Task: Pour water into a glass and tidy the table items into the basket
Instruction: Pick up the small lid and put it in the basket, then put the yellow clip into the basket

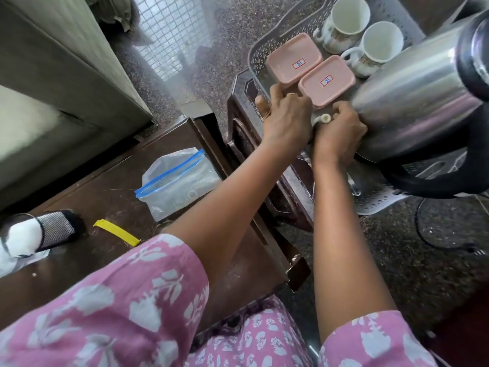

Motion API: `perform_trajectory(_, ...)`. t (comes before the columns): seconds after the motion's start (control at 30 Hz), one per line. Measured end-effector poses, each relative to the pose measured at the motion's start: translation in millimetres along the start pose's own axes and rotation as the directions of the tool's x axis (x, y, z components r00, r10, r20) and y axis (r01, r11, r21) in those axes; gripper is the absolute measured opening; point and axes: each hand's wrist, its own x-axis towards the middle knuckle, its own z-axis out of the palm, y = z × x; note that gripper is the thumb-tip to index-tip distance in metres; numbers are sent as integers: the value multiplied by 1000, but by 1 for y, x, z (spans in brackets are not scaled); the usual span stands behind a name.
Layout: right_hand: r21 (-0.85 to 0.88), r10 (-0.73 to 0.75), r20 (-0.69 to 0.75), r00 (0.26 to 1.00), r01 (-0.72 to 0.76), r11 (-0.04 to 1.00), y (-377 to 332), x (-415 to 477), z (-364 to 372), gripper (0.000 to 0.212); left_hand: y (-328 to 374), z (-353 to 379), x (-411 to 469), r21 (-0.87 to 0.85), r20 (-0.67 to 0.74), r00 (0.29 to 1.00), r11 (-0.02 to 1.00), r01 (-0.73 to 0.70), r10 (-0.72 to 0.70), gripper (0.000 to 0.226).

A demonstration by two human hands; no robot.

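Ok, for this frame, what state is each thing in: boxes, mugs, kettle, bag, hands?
Two pink boxes: lids on, in the basket.
Two mugs: upright, empty, in the basket.
Kettle: upright in the basket.
Zip bag: lying on the table, outside the basket.
Left hand: at the nearer box.
Right hand: grip closed on a small white item.

I see both hands in the basket (267,53); left hand (287,116) by a pink box (294,59); right hand (340,131) against the kettle (412,94); two mugs (346,21) at its far edge.
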Motion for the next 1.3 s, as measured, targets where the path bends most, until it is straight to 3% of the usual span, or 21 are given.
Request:
perform_trajectory(0.17, 78, -53, -189, 980, 69, 995, -14, -27, 0, 29, -20, 0, -26, -126, -281, 955, 983, -132, 92, 34)
perform_trajectory(0.33, 154, -318, -203, 926, 351, 924, -37, -69, 12, 20, -56, -5, -61, -266, -527, 848, 958, -107, -51, 35)
perform_trajectory(0.43, 158, -435, -210, 875, 470, 868, -51, -102, 29, 15, -87, -9, -84, -337, -603, 781, 939, -68, -159, 33)
perform_trajectory(0.6, 239, -497, -11, 868, 485, 841, -65, -172, 70, 14, -156, -12, -137, -484, -510, 758, 864, 138, -406, 38)
perform_trajectory(0.7, 246, -557, 160, 815, 514, 822, -68, -220, 99, 11, -207, -9, -176, -522, -464, 724, 818, 241, -510, 42)
perform_trajectory(0.77, 247, -552, 359, 752, 494, 834, -65, -251, 120, 14, -240, -5, -200, -511, -430, 682, 782, 357, -592, 42)
perform_trajectory(0.9, 188, -513, 664, 544, 542, 819, -51, -302, 153, 15, -292, 8, -239, -446, -292, 655, 705, 552, -697, 47)
perform_trajectory(1.03, 100, -486, 762, 429, 663, 742, -46, -334, 176, 15, -330, 14, -266, -390, -173, 612, 624, 677, -772, 52)
perform_trajectory(1.23, -98, -421, 783, 458, 759, 643, -42, -346, 191, 17, -353, 17, -279, -277, -149, 718, 725, 630, -680, 53)
perform_trajectory(1.3, -110, -417, 786, 456, 768, 631, -43, -343, 191, 17, -353, 19, -277, -331, -147, 708, 709, 623, -691, 51)
